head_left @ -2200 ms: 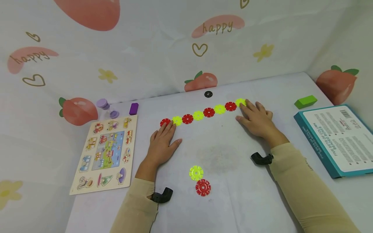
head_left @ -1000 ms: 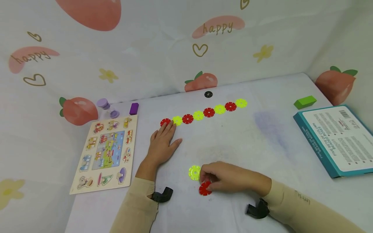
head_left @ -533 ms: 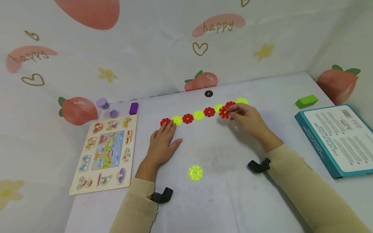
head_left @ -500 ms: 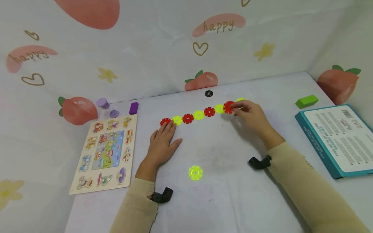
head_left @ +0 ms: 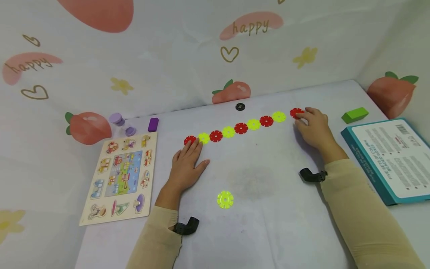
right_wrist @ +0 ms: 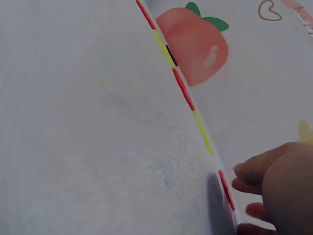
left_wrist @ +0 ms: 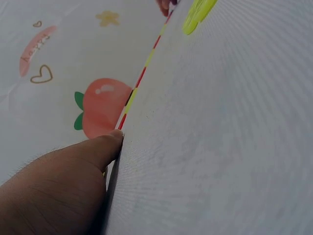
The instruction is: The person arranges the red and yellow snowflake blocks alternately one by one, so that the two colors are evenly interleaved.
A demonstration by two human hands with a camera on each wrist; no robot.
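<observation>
In the head view, a slanting row of notched, flower-shaped plastic discs alternates red and yellow across the table, with a red disc (head_left: 240, 128) near its middle. At the left end my left hand (head_left: 184, 170) lies flat, fingertips over the edges of the first red disc (head_left: 190, 140) and the yellow disc (head_left: 203, 138) beside it. My right hand (head_left: 314, 127) pinches another red disc (head_left: 296, 113) by its right side, a small gap beyond the last yellow disc (head_left: 279, 116). That red disc shows edge-on beside the fingers in the right wrist view. A single yellow disc (head_left: 225, 199) lies nearer the front.
A black disc (head_left: 240, 107) lies behind the row. On the left are a wooden puzzle board (head_left: 151, 179), a purple block (head_left: 153, 124) and light purple pieces (head_left: 117, 119). To the right stand a green block (head_left: 355, 115) and a teal-edged box (head_left: 386, 149).
My right hand took the red disc from the front of the table and carried it over the row to beyond its right end. My left hand has stayed in place.
</observation>
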